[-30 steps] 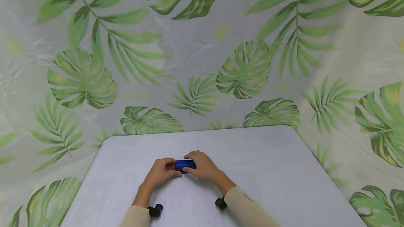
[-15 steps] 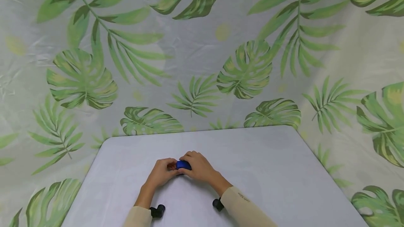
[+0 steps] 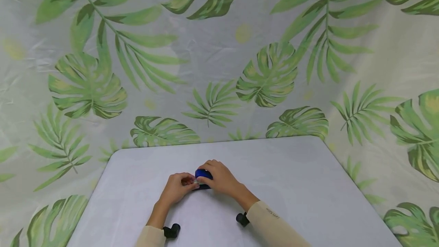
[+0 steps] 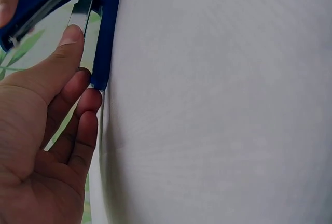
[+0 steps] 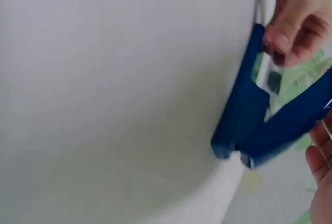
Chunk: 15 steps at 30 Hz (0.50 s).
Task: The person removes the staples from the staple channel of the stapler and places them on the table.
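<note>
A blue stapler [image 3: 203,173] sits between the two hands near the middle of the table, its upper arm [image 5: 298,120] swung up from its base [image 5: 238,105]. The right hand [image 3: 221,178] grips the raised arm from the right. From the left, the left hand [image 3: 175,189] pinches at the front of the stapler, thumb on the metal staple channel [image 4: 81,12] and fingertips at the tip of the base. In the right wrist view the two halves spread in a V from the hinge, with the channel between them. The right palm is mostly outside both wrist views.
A white-covered table [image 3: 274,170] spreads around the hands, its back edge against a leaf-printed curtain [image 3: 212,68]. Small black wrist cameras [image 3: 172,231] are strapped at both light-coloured sleeves [image 3: 271,220].
The stapler has gone from folded together to opened, its upper arm lifted off the base. The right hand first slid left, then rose with the arm. The left hand stays nearly in place.
</note>
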Each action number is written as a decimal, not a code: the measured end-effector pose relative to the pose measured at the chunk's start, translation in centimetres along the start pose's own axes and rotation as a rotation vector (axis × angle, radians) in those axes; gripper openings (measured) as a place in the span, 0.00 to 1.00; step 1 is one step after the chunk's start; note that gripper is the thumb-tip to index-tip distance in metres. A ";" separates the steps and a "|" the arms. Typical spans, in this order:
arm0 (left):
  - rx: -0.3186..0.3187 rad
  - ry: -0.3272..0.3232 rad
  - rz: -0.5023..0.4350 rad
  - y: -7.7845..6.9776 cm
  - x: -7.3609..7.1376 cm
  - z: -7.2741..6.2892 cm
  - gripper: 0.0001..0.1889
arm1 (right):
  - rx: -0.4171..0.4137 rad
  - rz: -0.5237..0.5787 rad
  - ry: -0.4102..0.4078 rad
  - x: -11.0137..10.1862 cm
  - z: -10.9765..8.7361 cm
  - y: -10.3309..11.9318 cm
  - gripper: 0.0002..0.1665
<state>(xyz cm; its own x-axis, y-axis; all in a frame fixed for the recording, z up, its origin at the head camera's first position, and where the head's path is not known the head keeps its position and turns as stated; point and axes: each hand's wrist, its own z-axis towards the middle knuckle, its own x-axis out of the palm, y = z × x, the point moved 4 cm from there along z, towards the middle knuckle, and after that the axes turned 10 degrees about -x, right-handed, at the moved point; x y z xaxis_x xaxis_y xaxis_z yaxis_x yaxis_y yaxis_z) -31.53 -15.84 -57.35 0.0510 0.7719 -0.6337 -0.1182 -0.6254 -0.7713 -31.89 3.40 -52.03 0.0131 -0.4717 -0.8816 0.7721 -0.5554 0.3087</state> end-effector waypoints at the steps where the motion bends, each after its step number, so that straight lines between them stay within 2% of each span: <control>1: -0.006 0.001 -0.002 -0.1 0.0 0.0 0.10 | 0.002 0.019 -0.011 -0.4 -0.2 -0.1 0.25; 3: -0.009 0.000 -0.001 -0.2 -0.1 0.0 0.10 | 0.011 0.059 -0.028 -1.3 -0.5 -0.5 0.25; 10: -0.089 0.009 0.002 -0.2 -0.1 0.1 0.09 | 0.014 0.144 -0.056 -4.1 -2.3 -1.7 0.28; 15: -0.090 0.010 -0.007 0.0 0.2 0.0 0.08 | 0.050 0.145 -0.043 -5.7 -3.8 -2.9 0.25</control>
<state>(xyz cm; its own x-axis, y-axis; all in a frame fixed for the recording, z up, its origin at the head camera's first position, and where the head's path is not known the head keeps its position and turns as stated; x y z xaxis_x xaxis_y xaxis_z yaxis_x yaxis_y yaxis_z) -31.55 -15.64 -57.50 0.0612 0.7753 -0.6286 -0.0286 -0.6282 -0.7775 -31.78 10.37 -49.25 0.0944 -0.5778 -0.8107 0.7313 -0.5123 0.4503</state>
